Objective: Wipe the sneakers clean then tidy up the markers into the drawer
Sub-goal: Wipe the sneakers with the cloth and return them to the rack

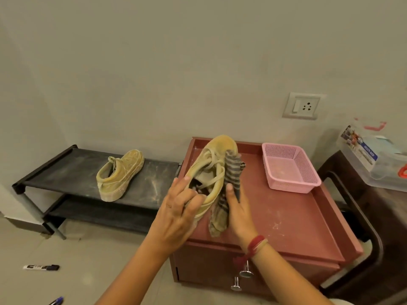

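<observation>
- Above cabinet [297, 212]: sneaker [209, 170], heel gripped by curled fingers of left hand [176, 208].
- Against its side: cloth [229, 183], pinched under thumb of right hand [239, 209].
- On rack [66, 170]: second sneaker [120, 175].
- On floor: marker [41, 267].

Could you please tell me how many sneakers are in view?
2: one sneaker gripped by the left hand above the red cabinet, another sneaker on the black shoe rack.

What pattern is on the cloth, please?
Grey and beige stripes on the cloth, seen in the head view.
</observation>
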